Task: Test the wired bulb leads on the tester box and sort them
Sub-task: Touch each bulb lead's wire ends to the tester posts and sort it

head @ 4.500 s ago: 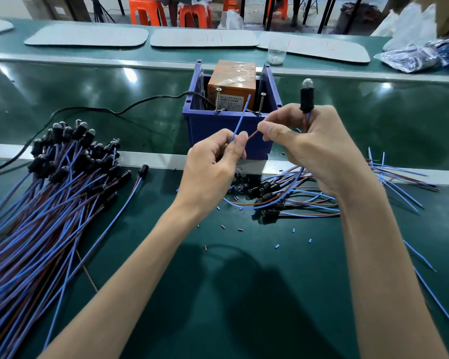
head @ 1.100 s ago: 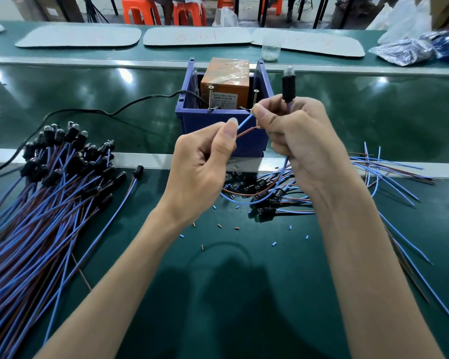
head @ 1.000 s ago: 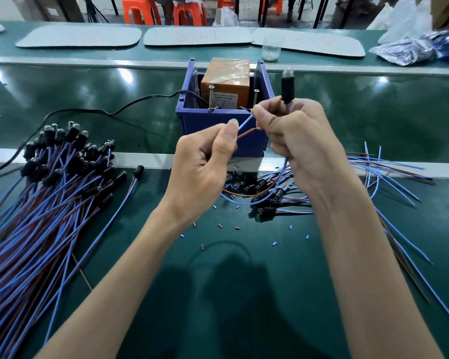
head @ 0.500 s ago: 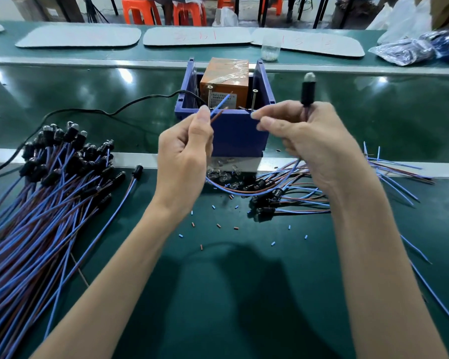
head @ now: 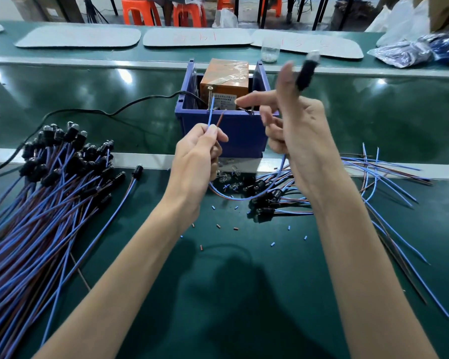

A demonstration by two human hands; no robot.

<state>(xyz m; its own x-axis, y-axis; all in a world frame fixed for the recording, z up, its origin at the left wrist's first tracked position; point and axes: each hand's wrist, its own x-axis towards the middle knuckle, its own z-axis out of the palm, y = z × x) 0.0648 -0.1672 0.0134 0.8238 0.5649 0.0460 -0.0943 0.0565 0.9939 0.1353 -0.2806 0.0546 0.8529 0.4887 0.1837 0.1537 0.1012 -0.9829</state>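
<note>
— When I look close, I see lots of leads [head: 49, 203] in a pile on the left of the table [head: 244, 294].
— And the hands?
— My left hand [head: 195, 161] pinches the two wire ends [head: 211, 117] in its grip, tips up by the tester box [head: 224, 73]. My right hand [head: 301, 136] holds the blurry bulb [head: 306, 73] up in a curled grip, one finger stretched out.

Left hand [head: 196, 154], right hand [head: 298, 130] bare; forearms [head: 119, 268] bare.

Two hands [head: 197, 154], one tester box [head: 224, 73]
</note>
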